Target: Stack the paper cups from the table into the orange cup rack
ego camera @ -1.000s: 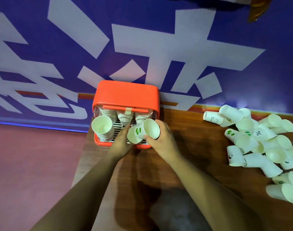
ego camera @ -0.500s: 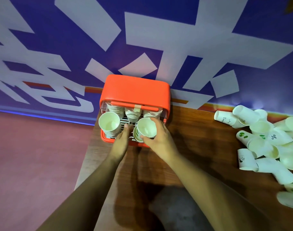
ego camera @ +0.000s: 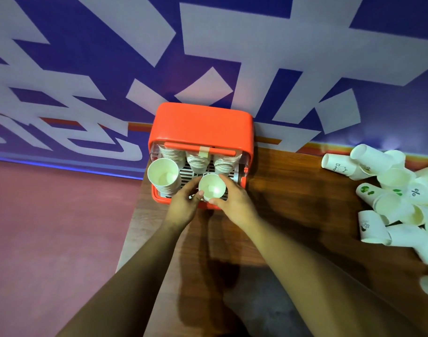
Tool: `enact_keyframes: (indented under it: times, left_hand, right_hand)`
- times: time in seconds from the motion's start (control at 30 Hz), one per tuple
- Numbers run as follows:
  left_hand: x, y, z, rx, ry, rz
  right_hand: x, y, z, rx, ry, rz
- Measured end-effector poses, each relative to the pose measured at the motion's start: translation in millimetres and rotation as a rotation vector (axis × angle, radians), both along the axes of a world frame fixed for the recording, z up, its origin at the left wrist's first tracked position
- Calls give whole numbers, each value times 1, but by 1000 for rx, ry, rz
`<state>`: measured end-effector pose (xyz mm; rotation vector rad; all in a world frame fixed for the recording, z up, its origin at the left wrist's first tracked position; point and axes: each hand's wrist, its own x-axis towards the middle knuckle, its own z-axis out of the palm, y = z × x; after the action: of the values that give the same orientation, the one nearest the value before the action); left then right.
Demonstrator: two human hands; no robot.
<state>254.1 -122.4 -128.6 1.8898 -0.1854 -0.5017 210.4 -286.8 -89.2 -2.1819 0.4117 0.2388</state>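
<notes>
The orange cup rack (ego camera: 203, 125) stands at the table's far left end, against the wall. Three cup stacks fill its back row and a taller stack (ego camera: 163, 175) stands at its front left. A white paper cup (ego camera: 212, 187), mouth up, sits on the front middle of the rack's grille. My left hand (ego camera: 182, 205) holds this cup from the left and my right hand (ego camera: 234, 200) from the right, fingers wrapped around its rim and wall. Whether more cups are nested under it is hidden.
A heap of loose paper cups (ego camera: 398, 198), several with green or black prints, lies on the wooden table (ego camera: 293, 190) at the right. A blue and white banner wall (ego camera: 208, 57) stands right behind the rack. The table's left edge drops to a reddish floor (ego camera: 57, 227).
The cup in my right hand was tilted beside another cup in my left; now a single upright cup sits lower on the rack with both hands around it. The camera moved closer.
</notes>
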Motion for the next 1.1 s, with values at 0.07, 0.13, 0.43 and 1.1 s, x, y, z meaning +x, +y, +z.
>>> enact_keyframes:
  times: [0.07,0.13,0.43,1.1]
  left_hand:
    - [-5,-3,3,56,-46,13]
    - [-15,-5,8,125,-104,54]
    - [-82,-35,36,266,-159,-104]
    - [-186,-419,42,598,-601,-1017]
  right_hand:
    - [-5,-1,1,12,17,-4]
    - [-14,-7,6,18,25,-31]
    - [-150,-128,17,-234,132,-159]
    - [-392,-417,1,-471,246,-600]
